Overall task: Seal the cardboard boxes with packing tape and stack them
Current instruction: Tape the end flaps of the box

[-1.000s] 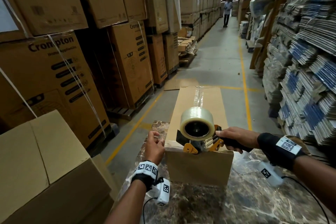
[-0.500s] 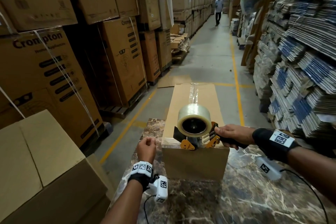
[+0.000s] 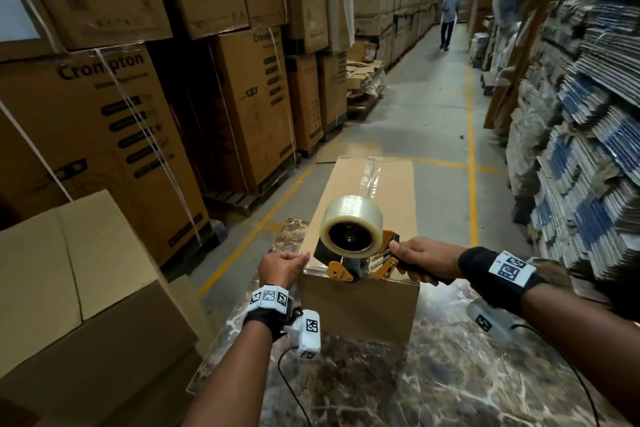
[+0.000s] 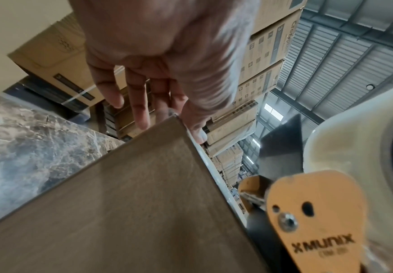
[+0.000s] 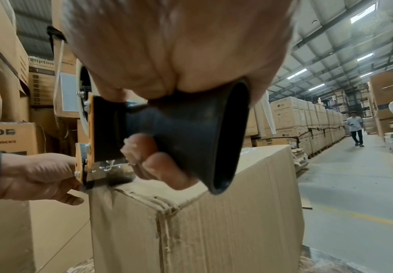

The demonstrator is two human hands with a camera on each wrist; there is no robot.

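Brown marbled table point(image 3: 450, 374), carrying one long cardboard box point(image 3: 360, 308) at twelve o'clock, far end overhanging the table's edge.

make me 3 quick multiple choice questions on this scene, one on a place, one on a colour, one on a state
1. Where is the tape gun?
A. on the floor
B. at the near top edge of the box
C. on the big box at left

2. What colour are the tape gun's side plates?
A. orange
B. green
C. white

3. What is the right hand doing?
A. hanging free
B. pressing flat on the table
C. gripping the tape gun's black handle

Answers:
1 B, the head view shows it sitting on the near edge, with the left hand at the box's near left corner.
2 A, the left wrist view shows an orange plate.
3 C, the right wrist view shows fingers curled round the handle.
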